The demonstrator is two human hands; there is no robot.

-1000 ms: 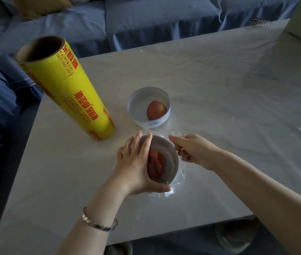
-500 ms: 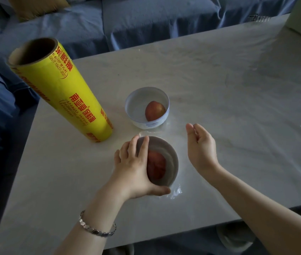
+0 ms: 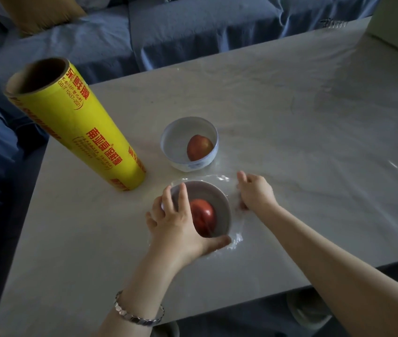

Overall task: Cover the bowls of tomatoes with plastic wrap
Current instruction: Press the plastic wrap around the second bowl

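Two bowls stand on the pale marble table (image 3: 290, 132). The near bowl (image 3: 217, 200) holds a red tomato (image 3: 204, 216) under a sheet of clear plastic wrap (image 3: 235, 235) that spills onto the table around it. My left hand (image 3: 176, 222) grips this bowl's left side, fingers over the rim and thumb at its front. My right hand (image 3: 256, 190) presses down on the wrap just right of the bowl, fingers curled. The far white bowl (image 3: 180, 142) holds another tomato (image 3: 199, 147), and I see no film over it.
A tall yellow roll of plastic wrap (image 3: 81, 132) stands upright left of the bowls. A blue sofa (image 3: 193, 27) with a mustard cushion (image 3: 42, 13) runs along the far and left sides of the table. The table's near edge is close below my arms.
My right hand lifted away from the near bowl, then came back down onto the wrap at the bowl's right side. My left hand kept its hold on the bowl.
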